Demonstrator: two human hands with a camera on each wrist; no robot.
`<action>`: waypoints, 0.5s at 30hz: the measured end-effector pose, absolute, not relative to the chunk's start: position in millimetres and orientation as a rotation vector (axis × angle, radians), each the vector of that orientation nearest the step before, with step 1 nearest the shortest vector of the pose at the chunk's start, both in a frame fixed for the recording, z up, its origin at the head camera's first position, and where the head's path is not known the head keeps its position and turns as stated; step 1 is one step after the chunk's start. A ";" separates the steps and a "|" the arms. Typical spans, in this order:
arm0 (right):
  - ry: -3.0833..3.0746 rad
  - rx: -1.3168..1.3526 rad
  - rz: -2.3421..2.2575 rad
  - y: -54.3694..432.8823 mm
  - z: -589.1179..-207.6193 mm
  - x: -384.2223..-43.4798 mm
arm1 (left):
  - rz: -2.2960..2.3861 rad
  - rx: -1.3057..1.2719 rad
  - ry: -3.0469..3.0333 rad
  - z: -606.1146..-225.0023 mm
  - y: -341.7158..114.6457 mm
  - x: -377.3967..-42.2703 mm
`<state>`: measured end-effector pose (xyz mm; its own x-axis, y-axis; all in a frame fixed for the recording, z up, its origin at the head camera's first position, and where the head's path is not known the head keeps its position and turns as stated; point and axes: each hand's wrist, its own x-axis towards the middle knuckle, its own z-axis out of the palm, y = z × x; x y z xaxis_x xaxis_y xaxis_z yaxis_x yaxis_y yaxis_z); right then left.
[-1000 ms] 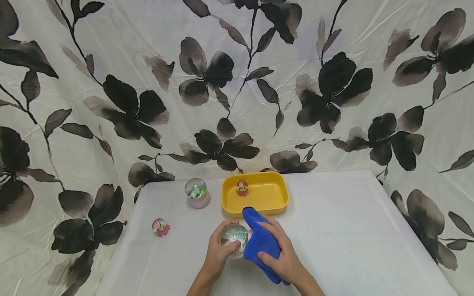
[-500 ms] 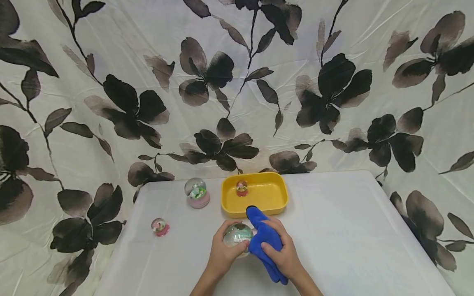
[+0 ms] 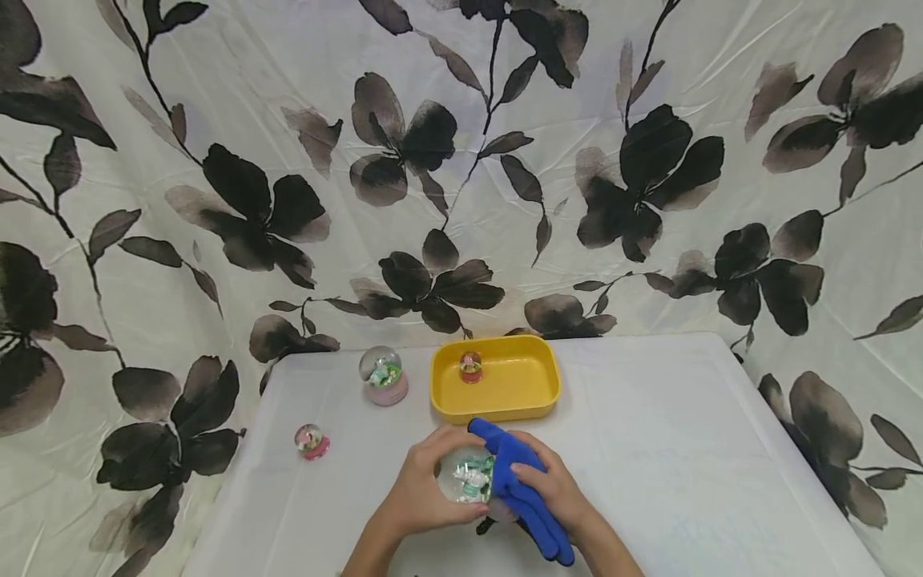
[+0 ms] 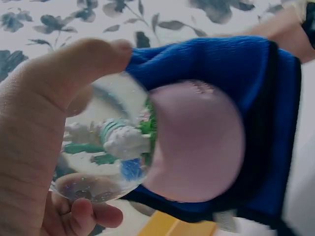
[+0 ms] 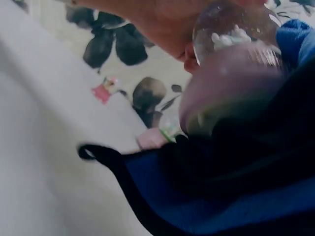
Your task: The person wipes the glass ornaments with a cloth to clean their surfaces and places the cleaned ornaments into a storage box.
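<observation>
My left hand (image 3: 420,485) grips a snow globe (image 3: 465,474) by its clear sphere, thumb and fingers curled round the glass. The globe lies on its side, its pink base (image 4: 199,142) turned to the right. Inside it sit a white figure and green bits, plain in the left wrist view. In my right hand (image 3: 555,489) is a folded blue cloth (image 3: 522,481) with dark edging, held against the base. The cloth (image 5: 197,191) hides most of the right fingers in the right wrist view, where the base looks blurred.
Behind the hands stands a yellow tray (image 3: 530,410) holding a small red-based snow globe (image 3: 471,367). To its left is a larger snow globe (image 3: 384,377) on a pink base. A small pink one (image 3: 312,441) stands at the left of the white table (image 3: 692,465). Floral fabric hangs behind.
The held globe has been turned so its figure and base show more. The cloth's top end has dropped and shifted left, and its lower end has swung slightly right. The other globes stay put.
</observation>
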<state>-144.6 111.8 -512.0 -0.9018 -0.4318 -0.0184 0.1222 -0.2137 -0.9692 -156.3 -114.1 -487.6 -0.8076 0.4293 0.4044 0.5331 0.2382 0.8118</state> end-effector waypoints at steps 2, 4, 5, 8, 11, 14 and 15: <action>1.575 -0.390 -2.169 113.6 -511.5 -144.5 | -1.685 -1.004 -2.367 -485.0 -116.3 -157.9; 1.475 -0.419 -2.173 115.4 -511.4 -144.4 | -1.757 -1.022 -2.341 -485.3 -117.4 -158.8; 1.443 -0.425 -2.171 116.6 -510.9 -144.3 | -1.795 -1.026 -2.316 -487.0 -117.9 -159.1; 1.398 -0.449 -2.146 119.6 -508.2 -145.0 | -1.985 -0.981 -2.199 -495.9 -118.5 -159.6; 1.426 -0.461 -2.119 121.3 -504.6 -145.0 | -2.188 -0.889 -2.043 -506.6 -115.4 -158.8; 1.444 -0.434 -2.155 119.1 -501.6 -143.6 | -2.325 -0.748 -1.936 -515.8 -108.6 -155.8; 1.457 -0.416 -2.183 117.6 -501.0 -142.3 | -2.351 -0.699 -1.917 -517.9 -105.8 -153.9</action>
